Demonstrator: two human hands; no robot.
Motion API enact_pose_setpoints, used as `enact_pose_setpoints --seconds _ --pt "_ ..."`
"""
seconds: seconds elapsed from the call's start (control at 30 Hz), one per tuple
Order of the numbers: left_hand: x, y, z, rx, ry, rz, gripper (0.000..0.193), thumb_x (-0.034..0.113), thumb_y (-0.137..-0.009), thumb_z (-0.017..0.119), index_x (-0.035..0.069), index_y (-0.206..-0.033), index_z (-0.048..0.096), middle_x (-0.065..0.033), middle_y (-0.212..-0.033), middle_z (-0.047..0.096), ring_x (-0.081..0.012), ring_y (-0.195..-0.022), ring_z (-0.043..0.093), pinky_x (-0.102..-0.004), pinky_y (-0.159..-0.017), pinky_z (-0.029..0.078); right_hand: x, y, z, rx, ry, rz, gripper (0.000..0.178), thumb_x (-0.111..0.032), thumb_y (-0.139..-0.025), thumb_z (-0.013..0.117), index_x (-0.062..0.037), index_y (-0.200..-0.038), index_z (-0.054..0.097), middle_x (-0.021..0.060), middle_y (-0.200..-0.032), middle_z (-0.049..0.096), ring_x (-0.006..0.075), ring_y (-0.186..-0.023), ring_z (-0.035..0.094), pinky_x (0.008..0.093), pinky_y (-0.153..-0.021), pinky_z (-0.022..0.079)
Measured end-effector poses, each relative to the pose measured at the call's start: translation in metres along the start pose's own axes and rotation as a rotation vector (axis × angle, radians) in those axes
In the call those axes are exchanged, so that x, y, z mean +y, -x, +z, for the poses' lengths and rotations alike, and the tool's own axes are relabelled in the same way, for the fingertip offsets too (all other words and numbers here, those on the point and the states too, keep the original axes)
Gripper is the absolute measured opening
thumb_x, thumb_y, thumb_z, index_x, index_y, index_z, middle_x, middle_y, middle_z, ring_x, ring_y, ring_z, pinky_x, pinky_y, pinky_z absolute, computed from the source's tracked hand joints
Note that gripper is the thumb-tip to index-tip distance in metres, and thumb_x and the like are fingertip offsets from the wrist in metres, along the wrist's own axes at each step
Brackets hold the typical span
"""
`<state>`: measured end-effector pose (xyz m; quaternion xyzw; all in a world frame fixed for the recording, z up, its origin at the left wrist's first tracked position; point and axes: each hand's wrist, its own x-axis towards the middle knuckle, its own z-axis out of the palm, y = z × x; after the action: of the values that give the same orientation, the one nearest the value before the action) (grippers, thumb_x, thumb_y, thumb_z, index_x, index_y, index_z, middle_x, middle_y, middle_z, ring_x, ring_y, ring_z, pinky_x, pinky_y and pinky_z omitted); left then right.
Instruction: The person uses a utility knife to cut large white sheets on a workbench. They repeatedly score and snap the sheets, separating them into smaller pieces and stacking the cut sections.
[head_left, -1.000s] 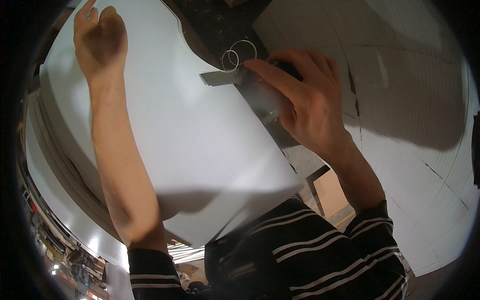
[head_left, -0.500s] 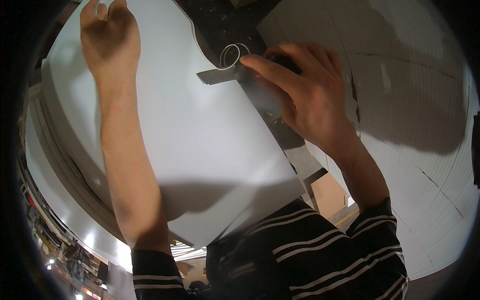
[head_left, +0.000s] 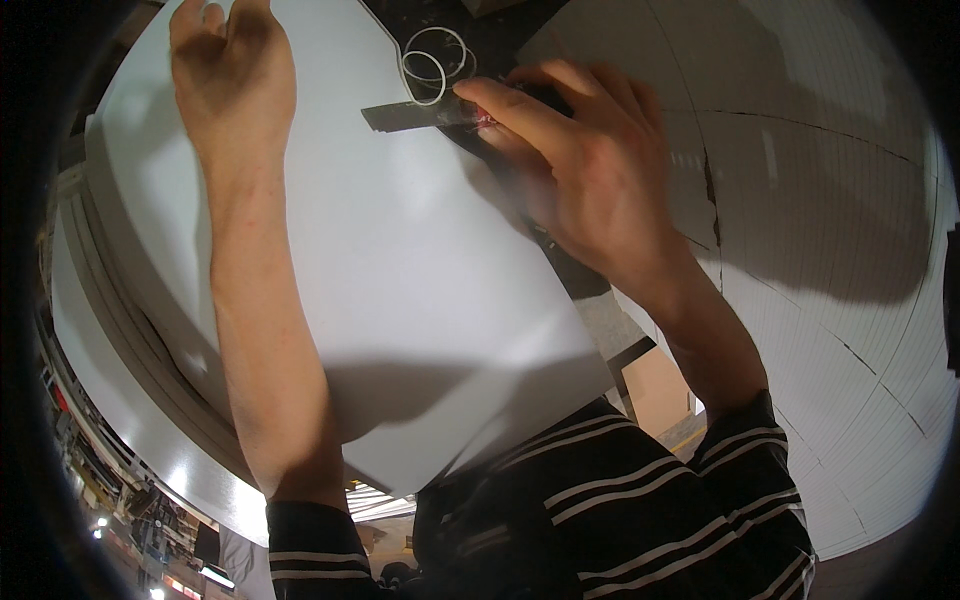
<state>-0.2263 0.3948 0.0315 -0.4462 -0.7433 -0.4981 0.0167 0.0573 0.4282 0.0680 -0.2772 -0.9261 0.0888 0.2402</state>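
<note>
Right hand [head_left: 590,190] grips cutter [head_left: 420,115], mid-cut along white board [head_left: 400,280] edge (left hand [head_left: 235,75] flat, steadying); next: steady pull req'd.

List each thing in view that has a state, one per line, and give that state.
Left hand: pressed flat on the far part of the white sheet, holding nothing.
Right hand: closed around a dark tool at the sheet's right edge.
Dark tool: flat strip end lying across the sheet's edge.
White sheet: lying flat on top of a stack.
White rings: loose, overlapping, just beyond the strip.
</note>
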Motion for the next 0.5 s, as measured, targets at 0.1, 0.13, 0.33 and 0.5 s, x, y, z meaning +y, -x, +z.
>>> enact_pose_setpoints --seconds 0.1,0.13,0.33,0.5 --pt "0.001 0.0 0.0 0.004 -0.018 -0.006 0.042 0.031 -0.103 0.054 0.008 -0.136 0.064 -0.0208 -0.135 0.065 -0.0325 -0.141 0.053 -0.0428 -0.116 0.041 -0.004 -0.001 0.005 0.028 0.018 0.021 0.029 -0.025 -0.087 0.079 -0.0248 -0.116 0.078 -0.001 -0.1 0.066 0.0213 -0.093 0.061 0.0433 -0.085 0.041" --pt "0.001 0.0 0.0 0.004 -0.029 -0.008 0.042 0.031 -0.103 0.054 0.008 -0.136 0.064 -0.0208 -0.135 0.065 -0.0325 -0.141 0.053 -0.0425 -0.116 0.041 -0.005 -0.002 0.006 0.03 0.043 0.028 0.031 -0.026 -0.086 0.079 -0.0248 -0.117 0.078 -0.0015 -0.099 0.067 0.0202 -0.092 0.061 0.0402 -0.085 0.042" --pt "0.002 0.003 0.001 0.002 -0.028 -0.038 0.039 0.028 -0.103 0.055 0.008 -0.136 0.063 -0.0226 -0.136 0.064 -0.0324 -0.141 0.052 -0.0417 -0.117 0.04 -0.01 -0.006 0.016 0.108 0.094 0.051 0.029 -0.023 -0.088 0.078 -0.0249 -0.116 0.078 -0.0026 -0.099 0.069 0.0193 -0.09 0.062 0.0379 -0.086 0.043" --pt "-0.002 0.003 -0.001 -0.043 0.023 0.056 0.041 0.03 -0.103 0.059 0.008 -0.137 0.062 -0.0226 -0.14 0.062 -0.0324 -0.143 0.05 -0.0413 -0.118 0.038 -0.013 -0.008 0.021 0.114 0.083 0.102 0.026 -0.021 -0.089 0.076 -0.0236 -0.114 0.078 -0.0006 -0.099 0.071 0.0208 -0.091 0.064 0.04 -0.086 0.044"
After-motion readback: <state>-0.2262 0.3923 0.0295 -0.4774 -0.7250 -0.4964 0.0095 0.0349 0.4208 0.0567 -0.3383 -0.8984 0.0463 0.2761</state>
